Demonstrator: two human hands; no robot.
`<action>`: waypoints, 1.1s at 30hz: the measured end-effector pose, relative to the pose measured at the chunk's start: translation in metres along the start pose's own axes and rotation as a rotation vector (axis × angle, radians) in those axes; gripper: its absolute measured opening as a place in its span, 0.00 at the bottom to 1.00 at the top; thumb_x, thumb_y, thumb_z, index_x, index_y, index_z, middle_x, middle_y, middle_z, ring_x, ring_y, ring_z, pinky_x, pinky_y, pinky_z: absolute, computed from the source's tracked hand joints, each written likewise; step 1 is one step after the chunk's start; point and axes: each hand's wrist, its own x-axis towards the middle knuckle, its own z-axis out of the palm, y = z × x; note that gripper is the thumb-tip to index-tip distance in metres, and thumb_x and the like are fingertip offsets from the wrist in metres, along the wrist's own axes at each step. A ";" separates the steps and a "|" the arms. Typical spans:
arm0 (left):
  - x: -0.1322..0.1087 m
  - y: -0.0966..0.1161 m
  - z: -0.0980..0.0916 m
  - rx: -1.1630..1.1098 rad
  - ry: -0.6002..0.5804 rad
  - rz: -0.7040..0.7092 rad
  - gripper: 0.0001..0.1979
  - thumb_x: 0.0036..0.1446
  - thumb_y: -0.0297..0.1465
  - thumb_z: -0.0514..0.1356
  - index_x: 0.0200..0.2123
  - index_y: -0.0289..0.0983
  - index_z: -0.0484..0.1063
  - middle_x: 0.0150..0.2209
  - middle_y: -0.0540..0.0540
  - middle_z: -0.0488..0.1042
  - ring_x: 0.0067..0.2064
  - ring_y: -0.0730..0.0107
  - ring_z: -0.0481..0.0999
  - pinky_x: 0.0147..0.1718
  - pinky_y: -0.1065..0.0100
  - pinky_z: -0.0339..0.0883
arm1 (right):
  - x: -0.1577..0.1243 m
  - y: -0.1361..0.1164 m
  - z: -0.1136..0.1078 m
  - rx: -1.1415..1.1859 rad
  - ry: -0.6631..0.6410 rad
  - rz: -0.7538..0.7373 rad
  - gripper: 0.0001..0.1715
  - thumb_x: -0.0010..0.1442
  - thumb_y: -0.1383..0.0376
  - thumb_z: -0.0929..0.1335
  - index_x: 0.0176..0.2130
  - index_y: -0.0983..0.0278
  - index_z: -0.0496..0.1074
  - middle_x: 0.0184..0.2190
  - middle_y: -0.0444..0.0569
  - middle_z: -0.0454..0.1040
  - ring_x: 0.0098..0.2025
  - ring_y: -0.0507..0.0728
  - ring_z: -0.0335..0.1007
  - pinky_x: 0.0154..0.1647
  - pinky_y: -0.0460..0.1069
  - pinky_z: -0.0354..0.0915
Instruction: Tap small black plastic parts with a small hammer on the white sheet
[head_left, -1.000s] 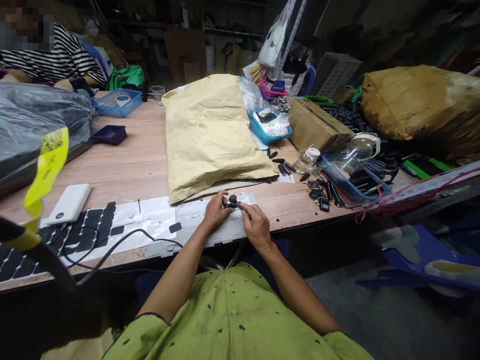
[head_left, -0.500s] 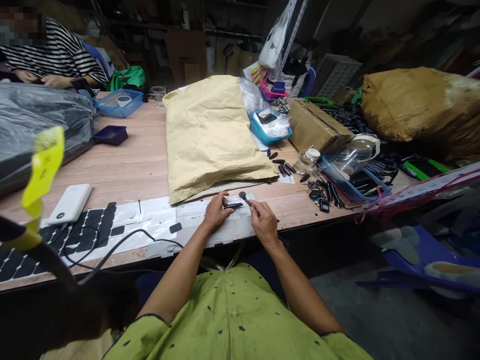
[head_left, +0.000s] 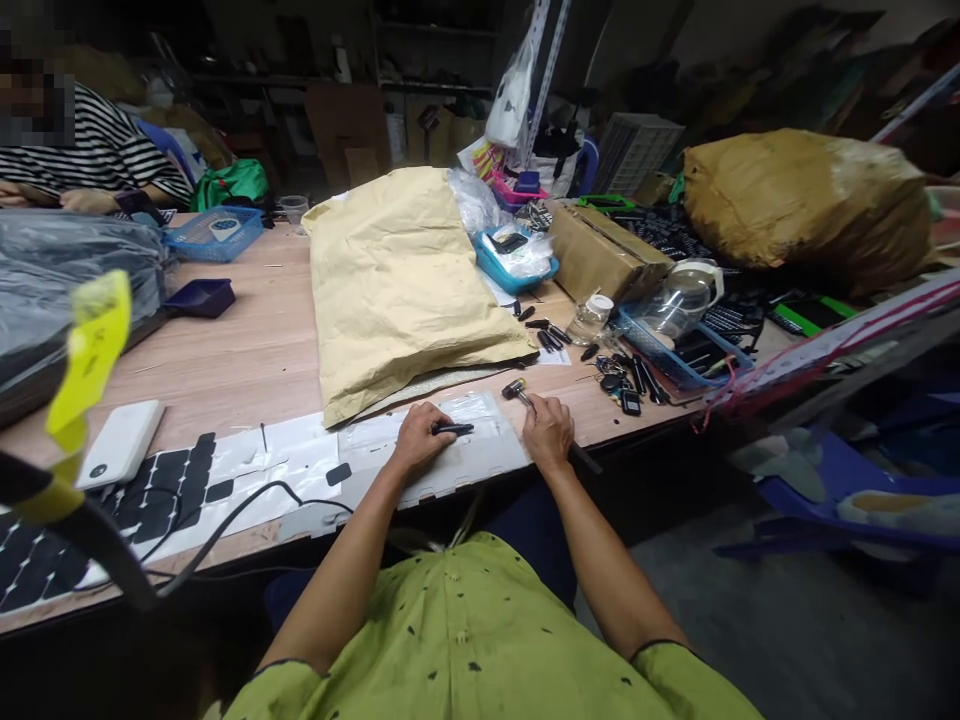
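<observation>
My left hand (head_left: 420,437) is closed on a slim black pen-like piece (head_left: 456,428), whose tip points right over the white board (head_left: 480,462) at the table's front edge. My right hand (head_left: 549,430) grips a small hammer (head_left: 514,389). The hammer's head sticks out beyond the fingers at the upper left, and its dark handle end shows below the hand at the right. Just behind both hands lies a large tan paper bag (head_left: 409,290).
To the right are loose black parts (head_left: 551,335), a lidded jar (head_left: 591,318) and a blue basket (head_left: 686,350) holding a clear jug. A white power bank (head_left: 124,443) and a yellow tag (head_left: 88,350) are at the left. Across the table sits a person in stripes (head_left: 105,125).
My right hand and the hammer have moved right, away from the black piece in my left hand. The whole view has shifted slightly.
</observation>
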 end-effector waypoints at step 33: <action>0.037 0.002 -0.061 0.542 0.245 -0.459 0.22 0.65 0.26 0.50 0.58 0.36 0.73 0.53 0.32 0.73 0.54 0.46 0.75 0.50 0.54 0.71 | -0.006 -0.003 0.008 -0.057 0.041 -0.022 0.19 0.60 0.72 0.65 0.47 0.60 0.79 0.37 0.52 0.70 0.41 0.60 0.60 0.39 0.51 0.51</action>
